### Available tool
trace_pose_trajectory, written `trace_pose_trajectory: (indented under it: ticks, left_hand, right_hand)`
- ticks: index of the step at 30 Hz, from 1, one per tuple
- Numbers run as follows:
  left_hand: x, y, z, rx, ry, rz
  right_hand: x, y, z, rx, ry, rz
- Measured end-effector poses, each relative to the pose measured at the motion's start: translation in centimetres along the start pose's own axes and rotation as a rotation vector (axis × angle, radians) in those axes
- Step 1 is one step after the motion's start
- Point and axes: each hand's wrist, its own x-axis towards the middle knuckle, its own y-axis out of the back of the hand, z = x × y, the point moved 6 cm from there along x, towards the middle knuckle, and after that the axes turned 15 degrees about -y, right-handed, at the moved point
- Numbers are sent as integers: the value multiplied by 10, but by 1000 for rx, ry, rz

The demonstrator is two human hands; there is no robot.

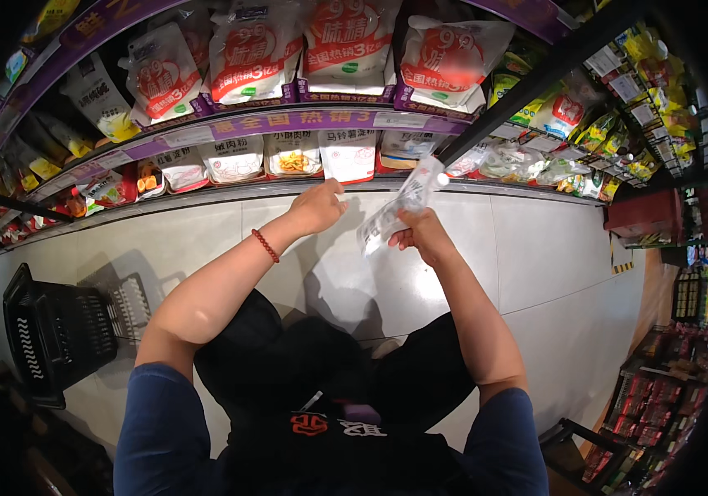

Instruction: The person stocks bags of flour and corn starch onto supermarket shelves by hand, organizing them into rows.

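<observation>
My right hand [422, 237] is closed around a white-and-clear plastic packet [406, 201], which hangs tilted over the floor, its upper end in front of the shelf edge. At the front lip of the bottom shelf is my left hand [320, 206], with a red bead bracelet on the wrist. Its fingers are bent and lie just below a white packet [349, 155] with black and red print. Whether the fingertips touch that packet or the shelf edge is hard to tell. Similar white packets [234, 159] stand to its left in the same row.
Above runs a shelf [304, 119] with a purple price strip, holding large white-and-red bags [254, 59]. A black shopping basket [59, 335] stands on the tiled floor [552, 248] at left. A dark post [527, 80] crosses the shelving at right. Yellow packets [645, 49] hang beyond it.
</observation>
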Motion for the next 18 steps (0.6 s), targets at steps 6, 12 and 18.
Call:
trace_pose_trajectory:
  ticks: [6,12,18]
  left_hand:
    - [-21,-3,38,299,-180,-191]
    - [-27,-18,43,405,-237,-357]
    - [-39,-20,59,393,-310,-418]
  right_hand:
    - [16,3,-32,261,329,183]
    - [84,11,-42,61,475,722]
    - [111,8,-37,-129,757,1256]
